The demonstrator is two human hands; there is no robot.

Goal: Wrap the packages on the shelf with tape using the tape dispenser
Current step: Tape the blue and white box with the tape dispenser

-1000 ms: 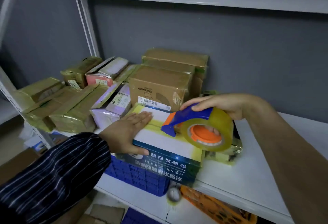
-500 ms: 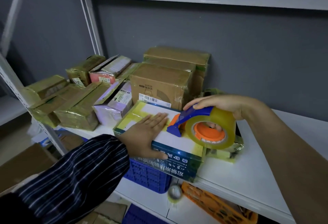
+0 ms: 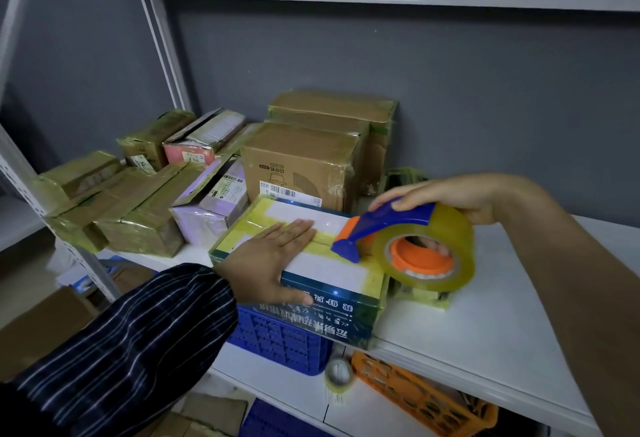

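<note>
head | my left hand (image 3: 273, 260) lies flat, fingers straight, on the blue-and-white box (image 3: 332, 274) at the shelf (image 3: 485, 326) front | my right hand (image 3: 450, 194) grips the tape dispenser (image 3: 408, 242), blue nose on the box top | taped packages (image 3: 138, 208) behind

Left hand (image 3: 270, 258) advancing along the package (image 3: 329, 272) top.
The flat left hand slides rightward toward the tape dispenser (image 3: 398, 217), uncovering the package's left end; the dispenser's blade sits slightly nearer the package's right end than before.
</note>
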